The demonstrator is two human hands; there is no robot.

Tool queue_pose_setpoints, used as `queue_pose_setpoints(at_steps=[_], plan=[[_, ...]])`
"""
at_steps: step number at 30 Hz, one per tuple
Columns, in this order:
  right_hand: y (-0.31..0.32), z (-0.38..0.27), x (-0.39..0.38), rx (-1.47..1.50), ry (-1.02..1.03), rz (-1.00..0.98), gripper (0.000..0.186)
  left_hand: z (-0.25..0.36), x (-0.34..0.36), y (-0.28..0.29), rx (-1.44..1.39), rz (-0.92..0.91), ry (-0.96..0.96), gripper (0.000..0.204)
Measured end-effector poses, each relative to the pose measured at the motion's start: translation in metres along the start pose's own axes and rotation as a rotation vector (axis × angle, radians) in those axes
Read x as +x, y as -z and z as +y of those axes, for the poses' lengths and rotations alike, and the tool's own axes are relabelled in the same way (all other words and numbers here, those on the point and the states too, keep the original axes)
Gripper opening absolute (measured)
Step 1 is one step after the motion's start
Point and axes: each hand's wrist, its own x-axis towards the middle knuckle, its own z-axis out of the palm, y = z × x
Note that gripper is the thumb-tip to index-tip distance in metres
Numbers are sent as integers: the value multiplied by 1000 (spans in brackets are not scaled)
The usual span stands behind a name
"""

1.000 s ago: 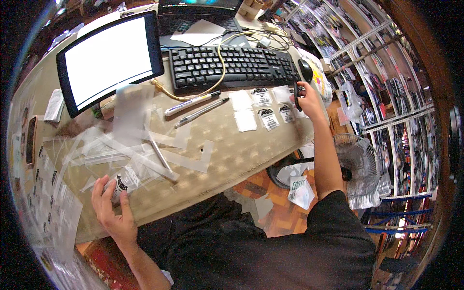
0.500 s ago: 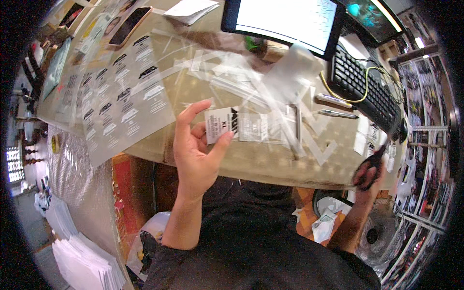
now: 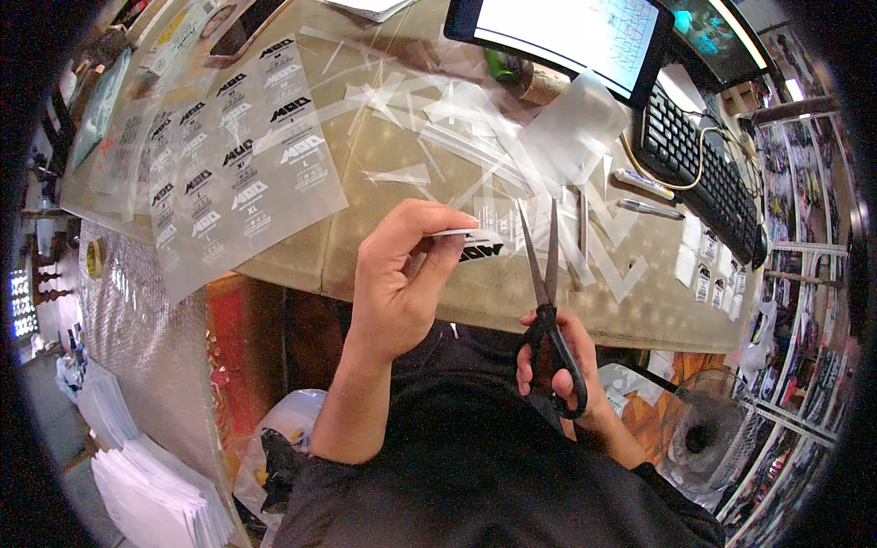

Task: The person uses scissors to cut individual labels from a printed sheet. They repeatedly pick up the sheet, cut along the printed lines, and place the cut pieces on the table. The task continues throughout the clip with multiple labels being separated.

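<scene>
My left hand [image 3: 402,274] pinches a small printed label piece [image 3: 475,245] between thumb and fingers, held over the front of the table. The piece is tilted, so its pale edge and black print show. To its right, my right hand [image 3: 566,370] grips black-handled scissors [image 3: 546,320] by the finger loops. The blades stand apart and point away from me, beside the label piece without touching it. Left of my hands lies a large translucent sheet [image 3: 265,233] printed with rows of black and white labels.
Clear offcut strips [image 3: 457,146] litter the table's middle. Beyond are a tablet [image 3: 562,36], a frosted plastic piece [image 3: 575,128], a keyboard [image 3: 699,164] and a pen [image 3: 650,209]. Small cut labels [image 3: 717,283] lie at the right. A phone [image 3: 245,29] is at the far left.
My right hand has brought the scissors from the table's right side to the middle, and their blades now stand apart. My left hand has turned the label piece edge-on and shifted slightly right.
</scene>
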Motion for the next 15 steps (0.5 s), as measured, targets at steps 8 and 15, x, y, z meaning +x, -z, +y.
queue_pose_setpoints(at_steps=[8,15], plan=[[-6,-4,2,-32,-72,-16,81,11,1,-11,-269,228,228,33],[-10,-7,5,-29,-71,-8,79,6,-1,-9,-165,179,106,22]])
